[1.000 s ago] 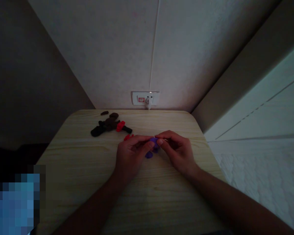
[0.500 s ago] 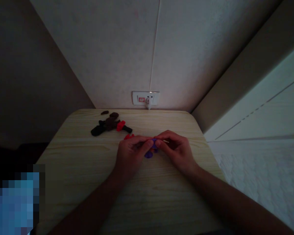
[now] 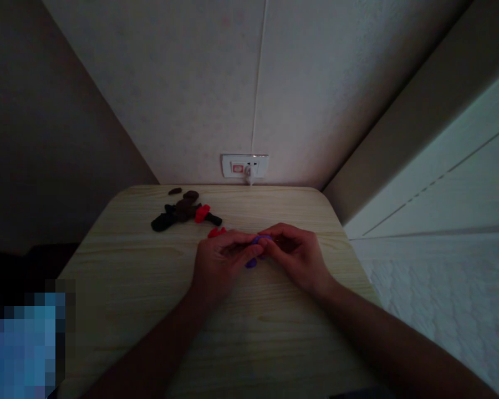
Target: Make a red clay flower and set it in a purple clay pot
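Observation:
Both my hands meet above the wooden table, pinching one piece of purple modelling clay [image 3: 263, 238]. My left hand [image 3: 218, 263] grips it from the left, thumb and fingers pressed together. On the right side, my right hand [image 3: 301, 257] is closed on the same clay, its thumb beside the left thumb. A purple lump [image 3: 251, 263] shows just below the fingertips; whether it joins the held piece I cannot tell. Red clay [image 3: 216, 233] lies behind my left fingers, partly hidden. Farther back left rests a group of black, brown and red clay pieces [image 3: 186, 209].
The pale wooden table [image 3: 253, 332] ends against a papered wall. A socket plate [image 3: 234, 166] with a plug and cable sits just above its back edge. A light panel [image 3: 441, 183] stands on the right, above a quilted white surface [image 3: 432, 305].
My fingers have shifted on the purple clay, with the thumbs now lower and more of its upper edge showing. A thin pale strip by my right fingers no longer shows clearly. The view has moved slightly.

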`<state>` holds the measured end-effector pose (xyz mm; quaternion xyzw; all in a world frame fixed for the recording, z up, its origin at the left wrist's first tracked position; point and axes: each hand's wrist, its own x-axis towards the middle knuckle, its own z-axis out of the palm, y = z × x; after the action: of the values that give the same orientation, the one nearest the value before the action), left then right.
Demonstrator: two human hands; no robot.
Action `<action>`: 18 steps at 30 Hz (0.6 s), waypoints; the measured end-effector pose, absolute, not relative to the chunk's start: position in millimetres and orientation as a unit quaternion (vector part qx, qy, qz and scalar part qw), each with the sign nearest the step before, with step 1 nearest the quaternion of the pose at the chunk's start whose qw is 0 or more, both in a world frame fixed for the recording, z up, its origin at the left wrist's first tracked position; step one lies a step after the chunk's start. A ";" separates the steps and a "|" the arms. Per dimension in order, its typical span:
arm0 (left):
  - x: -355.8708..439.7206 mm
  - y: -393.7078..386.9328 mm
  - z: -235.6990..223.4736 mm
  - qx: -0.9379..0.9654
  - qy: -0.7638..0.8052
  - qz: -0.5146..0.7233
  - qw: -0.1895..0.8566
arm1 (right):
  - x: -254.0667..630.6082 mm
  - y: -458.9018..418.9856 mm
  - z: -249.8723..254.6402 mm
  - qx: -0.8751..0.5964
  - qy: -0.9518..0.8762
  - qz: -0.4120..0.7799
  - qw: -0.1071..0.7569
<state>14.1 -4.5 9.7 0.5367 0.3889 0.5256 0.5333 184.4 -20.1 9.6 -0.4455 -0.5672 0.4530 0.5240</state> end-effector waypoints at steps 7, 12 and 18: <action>15.0 -3.7 14.8 0.515 0.389 0.522 0.558 | 186.7 -19.2 12.9 -0.434 -0.588 0.431 0.529; 13.5 -5.2 12.6 0.519 0.387 0.525 0.553 | 187.7 -18.1 13.4 -0.423 -0.602 0.396 0.549; 12.0 -3.8 12.0 0.529 0.413 0.515 0.534 | 188.2 -18.6 15.3 -0.425 -0.595 0.412 0.545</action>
<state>12.0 -3.8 12.0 0.5289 0.4127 0.5149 0.5336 188.2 -18.6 15.3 -0.4246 -0.5946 0.4116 0.5447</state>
